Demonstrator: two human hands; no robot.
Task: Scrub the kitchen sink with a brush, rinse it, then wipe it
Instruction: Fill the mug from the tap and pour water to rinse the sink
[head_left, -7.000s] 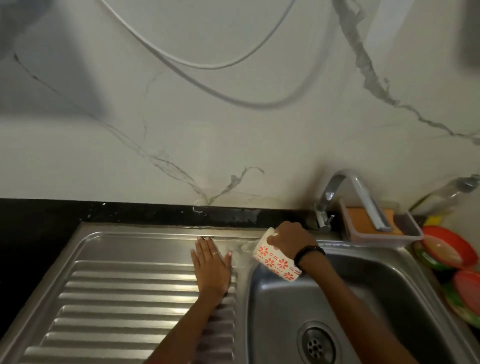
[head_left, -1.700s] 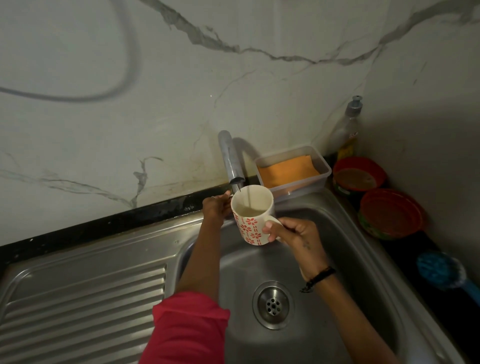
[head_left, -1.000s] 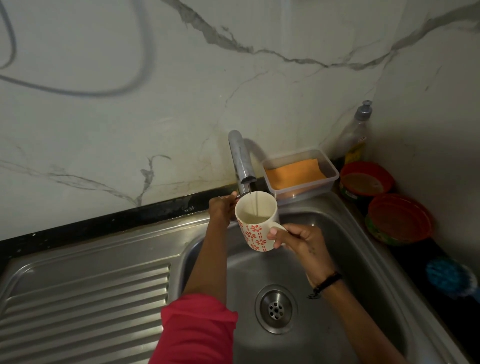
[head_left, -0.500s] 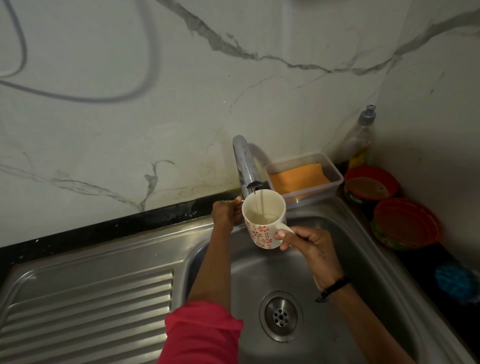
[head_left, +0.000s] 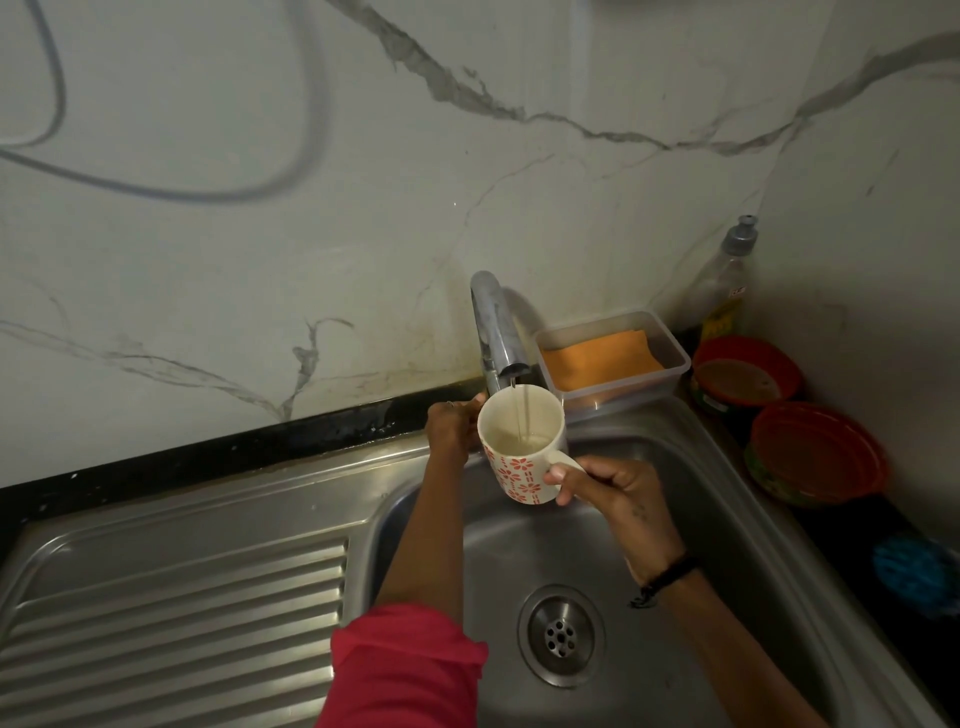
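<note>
Lower centre of frame: my red sleeve (head_left: 410, 670). Right of it the sink (head_left: 779, 519), its drain (head_left: 561, 635) at lower centre, ribbed drainboard (head_left: 176, 623) at lower left.

Centre: my right hand (head_left: 608, 491) pinches the handle of the mug (head_left: 519, 452), white with red flowers, upright under the tap (head_left: 496, 332). A thin stream runs into it. My left hand (head_left: 452, 426) reaches behind the mug to the tap base, fingers curled there; what they hold is hidden, so I cannot tell the grip.

Change: seven seconds back the mug was tipped at the sink's rim and my left hand lay flat on the drainboard. Now both hands are at the tap, and over the last two seconds the water level in the mug has risen slightly. Judgement: rinse step, refilling to pour again; wiping not yet begun.

Right edge, lower: a blue brush (head_left: 909, 571) lies on the dark counter, well apart from both hands.

Farther back, upper right: two red-rimmed bowls (head_left: 815, 452), a clear tub (head_left: 675, 358) with an orange cloth (head_left: 597, 361), a soap bottle (head_left: 727, 291). Bottle label yellow; print too small to read. No other writing legible.
</note>
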